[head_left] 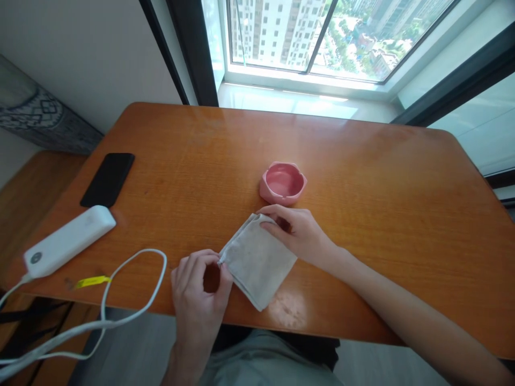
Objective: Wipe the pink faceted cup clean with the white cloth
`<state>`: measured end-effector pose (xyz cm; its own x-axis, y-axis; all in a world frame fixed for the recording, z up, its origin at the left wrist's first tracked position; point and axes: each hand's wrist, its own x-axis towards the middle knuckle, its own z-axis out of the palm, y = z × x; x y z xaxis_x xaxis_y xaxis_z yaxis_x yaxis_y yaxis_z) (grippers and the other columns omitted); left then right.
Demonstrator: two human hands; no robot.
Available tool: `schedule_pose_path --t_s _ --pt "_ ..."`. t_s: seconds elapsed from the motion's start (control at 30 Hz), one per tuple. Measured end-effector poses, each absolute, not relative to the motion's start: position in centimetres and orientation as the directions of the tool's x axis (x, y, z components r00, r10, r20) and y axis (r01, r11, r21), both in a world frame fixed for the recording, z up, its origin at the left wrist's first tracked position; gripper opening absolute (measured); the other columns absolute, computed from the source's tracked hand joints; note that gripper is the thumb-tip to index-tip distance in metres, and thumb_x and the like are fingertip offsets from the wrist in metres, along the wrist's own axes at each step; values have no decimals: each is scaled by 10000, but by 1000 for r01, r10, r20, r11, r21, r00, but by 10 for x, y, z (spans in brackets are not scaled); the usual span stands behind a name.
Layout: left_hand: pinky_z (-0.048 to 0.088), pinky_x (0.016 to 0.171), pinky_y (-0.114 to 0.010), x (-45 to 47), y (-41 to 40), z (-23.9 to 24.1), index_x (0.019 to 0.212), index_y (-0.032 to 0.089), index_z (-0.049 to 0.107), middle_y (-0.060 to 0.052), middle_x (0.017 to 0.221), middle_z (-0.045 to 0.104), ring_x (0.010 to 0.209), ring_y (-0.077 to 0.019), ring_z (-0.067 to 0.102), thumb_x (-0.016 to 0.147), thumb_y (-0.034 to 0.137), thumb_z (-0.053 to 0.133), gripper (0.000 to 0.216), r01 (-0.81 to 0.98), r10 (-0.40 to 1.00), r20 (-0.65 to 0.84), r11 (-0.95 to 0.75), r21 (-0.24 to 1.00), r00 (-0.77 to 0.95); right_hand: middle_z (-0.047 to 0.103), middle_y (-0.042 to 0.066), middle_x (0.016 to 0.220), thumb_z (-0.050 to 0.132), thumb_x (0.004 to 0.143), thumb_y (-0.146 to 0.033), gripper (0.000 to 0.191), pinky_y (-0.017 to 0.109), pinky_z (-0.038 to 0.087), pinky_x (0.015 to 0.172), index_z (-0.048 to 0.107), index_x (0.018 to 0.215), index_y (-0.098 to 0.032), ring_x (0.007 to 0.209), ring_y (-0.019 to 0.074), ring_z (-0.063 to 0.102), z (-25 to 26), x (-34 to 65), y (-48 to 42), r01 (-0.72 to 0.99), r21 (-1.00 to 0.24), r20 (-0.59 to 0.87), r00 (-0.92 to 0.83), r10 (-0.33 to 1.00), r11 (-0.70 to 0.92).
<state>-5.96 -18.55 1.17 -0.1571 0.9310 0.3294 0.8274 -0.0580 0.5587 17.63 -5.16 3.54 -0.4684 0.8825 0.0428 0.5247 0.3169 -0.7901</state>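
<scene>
A folded, off-white cloth (261,262) lies turned like a diamond near the table's front edge, its layers stacked into a square. My left hand (201,284) pinches its left corner between thumb and forefinger. At the top corner, the thumb and fingers of my right hand (292,230) are closed on the cloth, the thumb on top. Just beyond my right hand stands a pink ashtray (283,183) with a faceted outer wall and notches in its rim; neither hand touches it.
On the left of the wooden table (382,214) lie a black phone (108,179) and a white power bank (70,241). A white cable (155,292) with a yellow tag (92,281) loops over the front edge. Behind the table is a window (306,37).
</scene>
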Motion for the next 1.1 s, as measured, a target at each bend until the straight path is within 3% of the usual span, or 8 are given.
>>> schedule_pose_path --t_s 0.1,0.2,0.33,0.47,0.6,0.77,0.93,1.1 --pt "436 903 -433 -61 -183 8 990 238 606 -58 1057 736 1001 -272 646 1076 298 608 105 845 926 347 -63 532 -149 851 36 1065 669 1099 -323 216 297 598 829 755 1276 -235 886 176 789 25 171 -52 568 -691 147 -496 856 448" --pt "443 923 -450 -60 -182 5 994 239 577 -79 1095 727 1033 -292 640 1071 298 596 99 863 931 333 -40 504 -151 843 83 1150 591 1143 -348 289 340 634 852 742 1346 -206 999 220 801 23 170 -51 618 -515 259 -548 795 594" --pt "482 1063 -514 -57 -181 7 1227 213 602 -138 1294 716 1211 -337 663 1055 271 615 183 879 907 374 -9 477 -193 819 141 1275 572 1121 -211 333 451 657 1021 711 1415 -140 1181 286 762 35 170 -67 654 -322 421 -549 722 685" --pt "458 1274 -494 -51 -178 10 1516 224 549 -136 1589 619 1509 -302 573 1075 157 551 446 861 926 371 -249 443 77 659 215 1606 583 1065 -151 516 550 538 1261 588 1569 -41 1541 363 576 42 168 -110 672 -213 427 -588 686 709" --pt "370 1384 -550 -39 -177 0 1720 172 368 -143 1785 445 1695 -314 382 1113 176 485 618 873 925 254 -357 332 282 457 220 1775 530 1124 -414 708 644 430 1344 430 1684 8 1686 405 388 27 169 -141 670 -201 188 -690 699 715" --pt "492 1317 -559 -18 -190 -7 1804 159 184 -176 1836 333 1699 -366 381 1123 259 487 752 927 950 217 -275 253 223 297 146 1856 512 1137 -495 786 627 323 1410 308 1760 -61 1741 358 271 16 192 -124 572 -251 80 -792 606 781" --pt "529 1287 -578 11 -200 1 1809 156 169 -206 1839 300 1674 -403 420 1125 396 530 810 948 966 202 -210 240 163 289 19 1865 508 1146 -494 736 693 129 1440 277 1788 -216 1769 331 170 26 233 -89 473 -305 21 -864 503 826" --pt "514 1295 -596 37 -196 4 1769 103 291 -250 1823 314 1665 -416 431 1115 408 540 764 952 960 197 -235 195 197 336 1 1850 526 1147 -485 716 782 93 1404 262 1792 -322 1767 379 152 30 267 -73 555 -292 45 -806 591 779"
